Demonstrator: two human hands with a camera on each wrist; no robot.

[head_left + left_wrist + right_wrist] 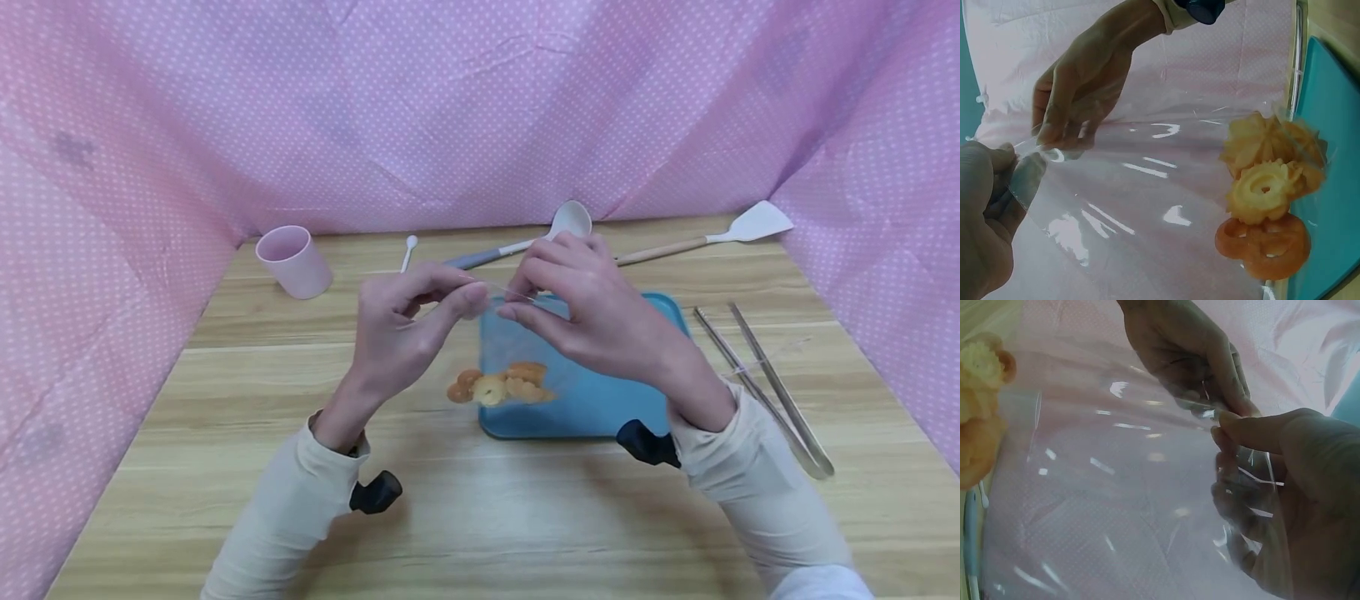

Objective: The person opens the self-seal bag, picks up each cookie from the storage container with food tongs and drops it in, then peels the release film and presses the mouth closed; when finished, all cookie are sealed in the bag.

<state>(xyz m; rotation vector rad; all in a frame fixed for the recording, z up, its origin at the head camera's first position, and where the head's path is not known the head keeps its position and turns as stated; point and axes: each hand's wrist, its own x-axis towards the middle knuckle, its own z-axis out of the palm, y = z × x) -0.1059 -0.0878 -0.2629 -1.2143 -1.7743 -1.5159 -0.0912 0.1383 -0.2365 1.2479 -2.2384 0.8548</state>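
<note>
Both hands hold a clear plastic bag (1129, 187) by its top edge, raised above the table. Between thumb and fingers, the left hand (408, 321) pinches the edge on one side. The right hand (581, 304) pinches it close by, thumb against forefinger, as the right wrist view shows. Several baked biscuits lie at the bottom of the bag: a brown pretzel-shaped biscuit (1269, 250), a pale ring-shaped biscuit (1263, 190) and golden ridged biscuits (1257, 144). Behind and below the bag, a blue tray (600, 408) rests on the table, partly hidden by the right hand.
A pink cup (295, 265) stands at the back left. Along the back lie a small white spoon (409, 250), a large spoon with a grey handle (572, 221) and a white spatula (757, 222). Metal tongs (798, 421) lie right of the tray. Pink dotted cloth (450, 108) surrounds the table.
</note>
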